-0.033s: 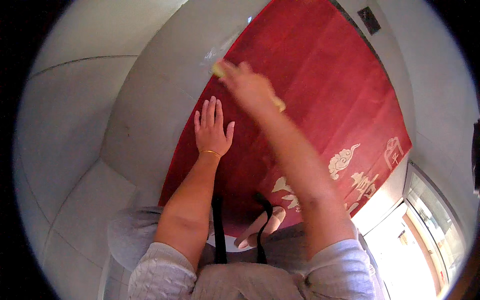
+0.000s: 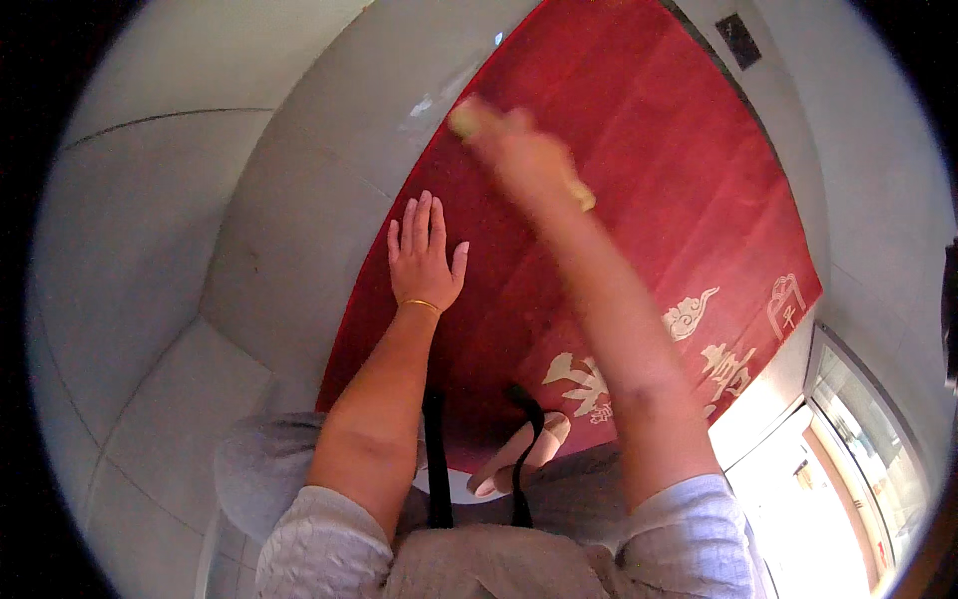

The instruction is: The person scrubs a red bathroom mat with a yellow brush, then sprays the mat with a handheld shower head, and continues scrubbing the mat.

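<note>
Left hand (image 2: pixel 424 258) flat on red mat (image 2: pixel 639 150); right hand (image 2: pixel 524 155) blurred, grip unclear; pale tiled floor (image 2: pixel 180 220).

the right hand (image 2: pixel 529 160) is smeared by motion blur, so its fingers cannot be told apart, and the small pale yellowish thing (image 2: pixel 465 120) at its tip is too blurred to name. the right forearm covers part of the pale pattern (image 2: pixel 689 317) on the red mat (image 2: pixel 639 130). the mat's far end is cut off by the top edge.
</note>
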`<control>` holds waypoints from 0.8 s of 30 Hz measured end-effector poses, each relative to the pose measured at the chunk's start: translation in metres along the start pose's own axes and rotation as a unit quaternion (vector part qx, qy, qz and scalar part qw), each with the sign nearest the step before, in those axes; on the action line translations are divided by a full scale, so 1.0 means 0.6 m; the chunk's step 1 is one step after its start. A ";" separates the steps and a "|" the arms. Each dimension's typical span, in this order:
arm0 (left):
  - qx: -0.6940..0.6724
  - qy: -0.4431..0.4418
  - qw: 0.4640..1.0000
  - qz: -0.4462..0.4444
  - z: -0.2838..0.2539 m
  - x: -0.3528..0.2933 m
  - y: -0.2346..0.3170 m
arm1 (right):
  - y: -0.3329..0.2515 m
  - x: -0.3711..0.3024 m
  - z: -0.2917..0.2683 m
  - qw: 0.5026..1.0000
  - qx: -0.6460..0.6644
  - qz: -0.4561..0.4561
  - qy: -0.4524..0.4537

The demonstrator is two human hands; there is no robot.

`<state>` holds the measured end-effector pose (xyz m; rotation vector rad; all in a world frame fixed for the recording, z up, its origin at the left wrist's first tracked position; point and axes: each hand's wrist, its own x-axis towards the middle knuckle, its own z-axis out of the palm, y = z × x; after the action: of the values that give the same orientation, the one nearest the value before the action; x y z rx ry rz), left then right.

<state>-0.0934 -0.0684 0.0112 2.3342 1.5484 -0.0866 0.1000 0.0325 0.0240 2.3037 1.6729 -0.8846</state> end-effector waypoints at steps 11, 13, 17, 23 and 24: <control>0.008 -0.023 1.000 -0.016 0.008 -0.005 -0.004 | 0.027 -0.061 0.020 0.986 0.030 -0.132 0.096; 0.005 -0.020 1.000 -0.020 0.005 -0.008 -0.008 | 0.017 -0.113 0.041 0.971 0.026 -0.236 -0.003; 0.010 -0.015 1.000 -0.018 -0.001 -0.003 -0.006 | 0.040 -0.039 0.008 0.965 -0.048 -0.242 0.091; -0.003 -0.007 1.000 0.003 0.007 0.010 0.011 | 0.066 0.063 -0.022 0.989 -0.001 -0.068 0.132; 0.007 -0.014 1.000 -0.007 0.007 0.004 -0.007 | 0.042 0.004 0.015 0.993 0.084 -0.070 0.046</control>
<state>-0.0956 -0.0659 0.0058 2.3223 1.5561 -0.1325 0.1200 0.0212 0.0102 2.3913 1.8868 -0.9987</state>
